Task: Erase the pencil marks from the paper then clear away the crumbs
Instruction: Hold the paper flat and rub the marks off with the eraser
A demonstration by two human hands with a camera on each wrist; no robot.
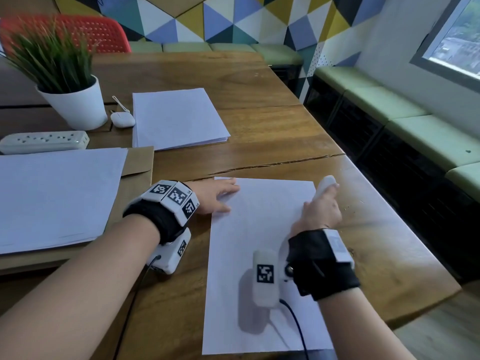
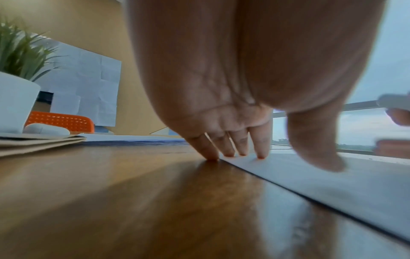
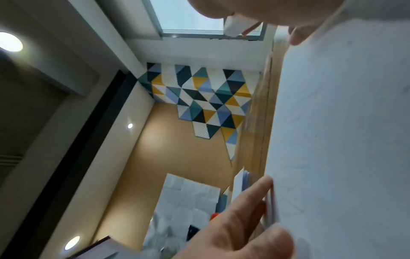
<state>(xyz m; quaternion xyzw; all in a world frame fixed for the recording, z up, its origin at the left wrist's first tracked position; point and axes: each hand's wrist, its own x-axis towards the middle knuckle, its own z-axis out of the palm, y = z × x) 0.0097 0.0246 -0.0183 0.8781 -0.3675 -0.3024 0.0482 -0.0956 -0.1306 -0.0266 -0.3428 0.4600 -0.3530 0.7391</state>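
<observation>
A white sheet of paper (image 1: 262, 255) lies on the wooden table (image 1: 259, 126) in front of me. My left hand (image 1: 218, 196) lies flat with straight fingers (image 2: 241, 149) pressing the sheet's top left corner (image 2: 310, 175). My right hand (image 1: 322, 209) hovers at the sheet's top right edge and grips a white eraser (image 1: 324, 187) that sticks out past the fingers. The eraser (image 3: 233, 29) also shows at the top of the right wrist view, beside the paper (image 3: 343, 140) with faint marks. Small crumbs (image 1: 350, 206) lie on the wood right of the sheet.
A stack of paper (image 1: 176, 118) lies farther back, another sheet (image 1: 57, 196) on a brown envelope (image 1: 137, 162) at left. A potted plant (image 1: 70, 97), an earbud case (image 1: 122, 119) and a power strip (image 1: 44, 141) stand at far left. The table's right edge (image 1: 405, 224) drops to green benches.
</observation>
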